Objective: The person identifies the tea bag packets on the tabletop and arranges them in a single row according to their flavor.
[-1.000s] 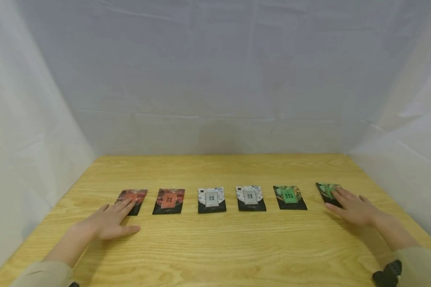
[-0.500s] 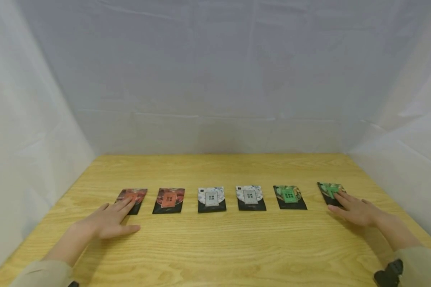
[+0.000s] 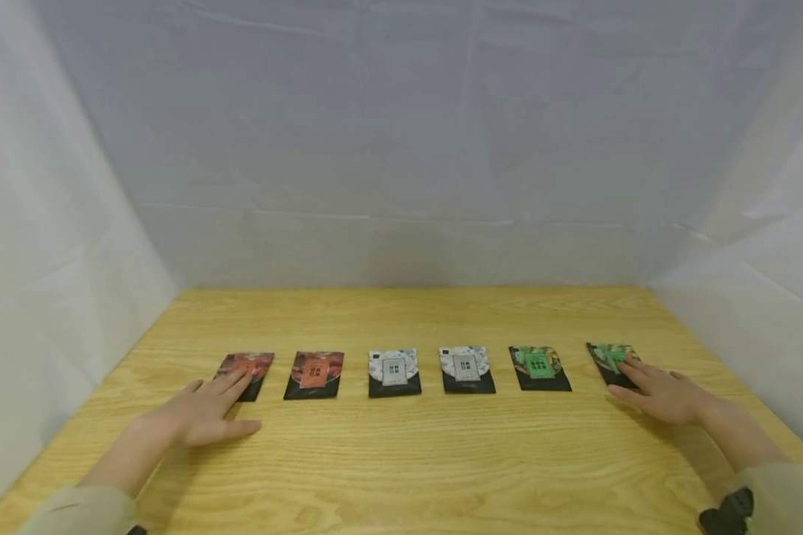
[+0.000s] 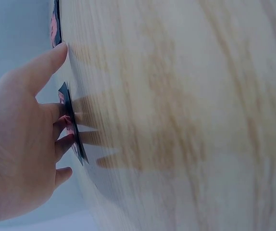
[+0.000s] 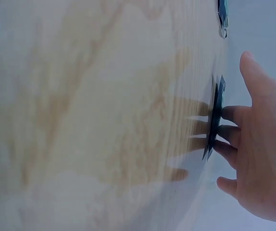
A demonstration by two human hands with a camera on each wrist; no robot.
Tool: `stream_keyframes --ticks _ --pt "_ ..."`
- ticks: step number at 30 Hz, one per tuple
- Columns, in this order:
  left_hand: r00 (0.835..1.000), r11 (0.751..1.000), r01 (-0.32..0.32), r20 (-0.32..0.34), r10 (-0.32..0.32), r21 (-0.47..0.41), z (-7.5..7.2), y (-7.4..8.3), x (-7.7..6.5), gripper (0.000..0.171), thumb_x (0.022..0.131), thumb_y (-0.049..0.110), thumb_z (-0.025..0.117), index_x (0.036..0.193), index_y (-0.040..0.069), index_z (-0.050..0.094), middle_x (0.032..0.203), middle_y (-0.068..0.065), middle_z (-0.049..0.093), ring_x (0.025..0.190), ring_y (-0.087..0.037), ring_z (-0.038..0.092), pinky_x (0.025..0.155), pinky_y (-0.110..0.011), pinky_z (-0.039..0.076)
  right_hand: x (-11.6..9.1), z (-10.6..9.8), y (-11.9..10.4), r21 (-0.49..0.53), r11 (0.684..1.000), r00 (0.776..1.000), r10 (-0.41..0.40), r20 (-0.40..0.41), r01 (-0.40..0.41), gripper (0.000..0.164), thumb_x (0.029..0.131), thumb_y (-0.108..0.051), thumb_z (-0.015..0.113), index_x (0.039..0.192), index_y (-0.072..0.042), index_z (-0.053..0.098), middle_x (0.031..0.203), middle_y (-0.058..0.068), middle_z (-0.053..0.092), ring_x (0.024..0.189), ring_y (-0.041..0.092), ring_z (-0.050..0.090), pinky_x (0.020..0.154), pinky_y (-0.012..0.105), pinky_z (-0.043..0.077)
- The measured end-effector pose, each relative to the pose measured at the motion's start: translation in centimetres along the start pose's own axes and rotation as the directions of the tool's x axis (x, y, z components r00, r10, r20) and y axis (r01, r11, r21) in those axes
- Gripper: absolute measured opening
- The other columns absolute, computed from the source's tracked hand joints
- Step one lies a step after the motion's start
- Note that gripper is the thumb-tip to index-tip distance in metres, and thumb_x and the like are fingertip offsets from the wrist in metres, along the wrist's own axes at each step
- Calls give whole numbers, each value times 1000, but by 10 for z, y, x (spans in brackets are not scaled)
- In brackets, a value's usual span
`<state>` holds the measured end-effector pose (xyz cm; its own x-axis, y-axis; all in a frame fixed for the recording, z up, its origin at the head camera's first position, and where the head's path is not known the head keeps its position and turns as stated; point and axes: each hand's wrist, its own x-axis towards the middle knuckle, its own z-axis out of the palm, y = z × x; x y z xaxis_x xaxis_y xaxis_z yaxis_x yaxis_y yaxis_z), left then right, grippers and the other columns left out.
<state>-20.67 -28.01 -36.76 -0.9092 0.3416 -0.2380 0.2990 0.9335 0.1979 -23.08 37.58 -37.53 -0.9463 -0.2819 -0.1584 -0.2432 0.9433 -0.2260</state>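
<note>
Six flat packets, several in a row across the table, show in the head view. My left hand (image 3: 204, 412) lies with straight fingers on the leftmost red-and-black packet (image 3: 257, 365), its thumb stretched to the right. At the other end my right hand (image 3: 665, 390) touches the outermost green-and-black packet (image 3: 605, 357) with its fingertips. Between them lie another red packet (image 3: 314, 374), a white-and-black packet (image 3: 394, 373), a second white-and-black packet (image 3: 467, 369) and another green packet (image 3: 539, 368). In the left wrist view, fingertips meet the red packet (image 4: 70, 125); the right wrist view shows fingers against the green packet (image 5: 216, 118).
A light wooden table (image 3: 401, 461) carries the row. White sheeting (image 3: 401, 148) hangs behind it, with more on the left and right sides. Dark straps show at both wrists, over pale sleeves (image 3: 786, 494).
My right hand shifts the outermost green packet slightly right, then slightly back left and nearer. My left hand and the other packets stay where they were.
</note>
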Motion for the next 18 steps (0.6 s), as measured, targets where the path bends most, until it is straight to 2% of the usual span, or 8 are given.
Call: stream_keyframes --ticks 18 --pt "1000 1000 -1 9 1 -15 0 -1 0 93 87 60 48 144 -8 21 147 -31 16 131 -51 18 100 -69 8 -4 4 -11 -32 998 998 -47 -31 46 72 96 -47 43 138 10 34 141 36 25 125 55 26 92 73 17"
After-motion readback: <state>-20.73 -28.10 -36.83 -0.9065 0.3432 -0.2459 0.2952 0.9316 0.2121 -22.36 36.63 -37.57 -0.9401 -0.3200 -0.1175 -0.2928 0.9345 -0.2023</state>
